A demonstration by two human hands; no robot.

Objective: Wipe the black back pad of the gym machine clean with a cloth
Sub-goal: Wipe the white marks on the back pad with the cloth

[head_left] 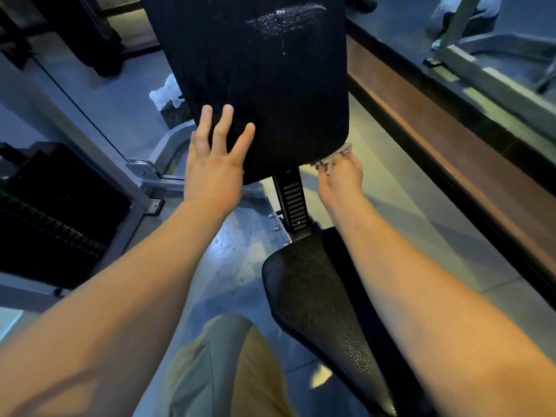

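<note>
The black back pad (270, 73) of the gym machine fills the upper middle of the view, with a wet streaky patch near its top. My left hand (215, 155) lies flat on the pad's lower left corner, fingers spread and straight. My right hand (340, 176) is at the pad's lower right corner and grips a pale, frayed cloth (334, 159) that touches the pad's bottom edge. Most of the cloth is hidden under the hand and the pad.
Below the pad a notched black post (293, 203) runs down to the black seat (325, 299). A weight stack (45, 212) and grey frame bars (90, 127) stand left. A brown ledge (445, 145) runs along the right. A white crumpled bag (167, 91) lies on the floor.
</note>
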